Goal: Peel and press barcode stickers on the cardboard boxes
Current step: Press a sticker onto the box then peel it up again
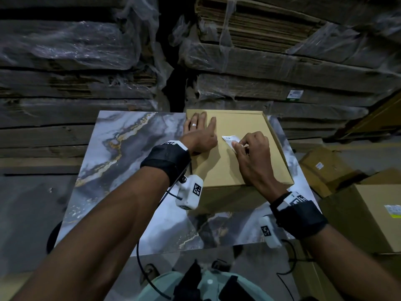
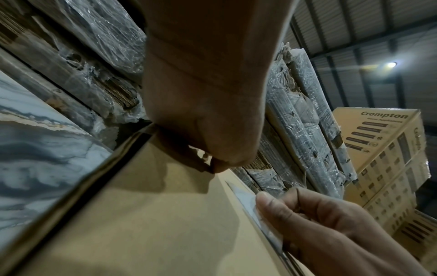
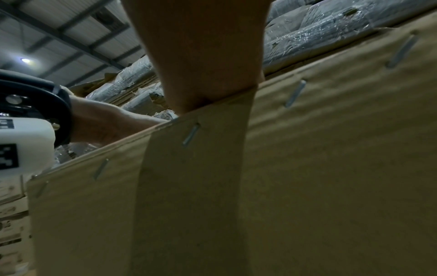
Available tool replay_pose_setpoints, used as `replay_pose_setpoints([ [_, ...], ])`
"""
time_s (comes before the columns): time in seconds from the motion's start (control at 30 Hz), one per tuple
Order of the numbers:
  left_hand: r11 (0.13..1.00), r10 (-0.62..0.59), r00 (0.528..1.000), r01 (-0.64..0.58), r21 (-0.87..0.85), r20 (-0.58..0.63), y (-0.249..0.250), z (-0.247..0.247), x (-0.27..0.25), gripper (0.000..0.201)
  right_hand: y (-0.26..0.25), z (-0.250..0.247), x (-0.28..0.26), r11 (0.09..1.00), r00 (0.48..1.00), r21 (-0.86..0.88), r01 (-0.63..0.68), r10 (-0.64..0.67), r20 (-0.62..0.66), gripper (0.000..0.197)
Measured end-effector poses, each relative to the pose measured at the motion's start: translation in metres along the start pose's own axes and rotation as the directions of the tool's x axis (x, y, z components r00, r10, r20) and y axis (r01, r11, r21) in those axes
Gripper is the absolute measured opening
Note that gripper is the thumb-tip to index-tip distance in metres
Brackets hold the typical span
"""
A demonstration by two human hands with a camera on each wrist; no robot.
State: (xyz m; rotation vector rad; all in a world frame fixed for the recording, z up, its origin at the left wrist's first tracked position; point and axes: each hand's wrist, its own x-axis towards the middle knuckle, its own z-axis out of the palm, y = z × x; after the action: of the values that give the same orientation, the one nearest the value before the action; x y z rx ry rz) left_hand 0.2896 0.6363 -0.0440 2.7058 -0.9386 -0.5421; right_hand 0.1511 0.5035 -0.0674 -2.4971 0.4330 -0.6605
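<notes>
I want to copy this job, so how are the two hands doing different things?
The left hand lies flat with straight fingers on the cardboard box; the right hand curls and pinches the barcode sticker. The left wears a ring; the right shows none. Both rest on the box top.

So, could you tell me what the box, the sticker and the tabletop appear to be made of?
Box: matte brown cardboard, stapled along its side seam. Sticker: thin white printed paper, probably glossy-backed, flexing under the right hand. Tabletop: glossy grey marble-look surface with gold veins; real stone or laminate, can't tell.
</notes>
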Motion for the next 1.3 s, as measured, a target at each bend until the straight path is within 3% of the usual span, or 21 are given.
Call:
replay_pose_setpoints([
  [0.53, 1.000, 0.002, 1.000, -0.002, 0.003, 0.011, -0.001, -0.001, 0.000, 0.062, 0.001, 0.002, -0.001, 1.000, 0.999, 0.023, 0.021, -0.020, -0.035, 0.021],
  [0.7, 1.000, 0.005, 1.000, -0.005, 0.013, -0.004, -0.001, 0.001, 0.000, 0.062, 0.002, -0.006, -0.002, 0.996, 0.999, 0.076, 0.050, -0.051, 0.015, 0.037],
  [0.83, 1.000, 0.012, 1.000, -0.012, 0.023, -0.001, -0.001, 0.001, 0.003, 0.064, 0.000, -0.010, 0.005, 0.994, 0.993, -0.059, 0.092, -0.087, 0.078, 0.046],
  [1.03, 1.000, 0.010, 1.000, -0.010, 0.020, -0.002, -0.002, 0.001, 0.002, 0.063, -0.022, -0.010, 0.022, 0.960, 0.989, -0.264, 0.089, -0.055, 0.134, 0.033],
  [1.3, 0.999, 0.013, 1.000, -0.013, 0.040, -0.013, -0.001, 0.001, 0.001, 0.063, -0.021, -0.004, 0.009, 0.953, 0.992, -0.277, 0.120, -0.128, -0.010, 0.032],
])
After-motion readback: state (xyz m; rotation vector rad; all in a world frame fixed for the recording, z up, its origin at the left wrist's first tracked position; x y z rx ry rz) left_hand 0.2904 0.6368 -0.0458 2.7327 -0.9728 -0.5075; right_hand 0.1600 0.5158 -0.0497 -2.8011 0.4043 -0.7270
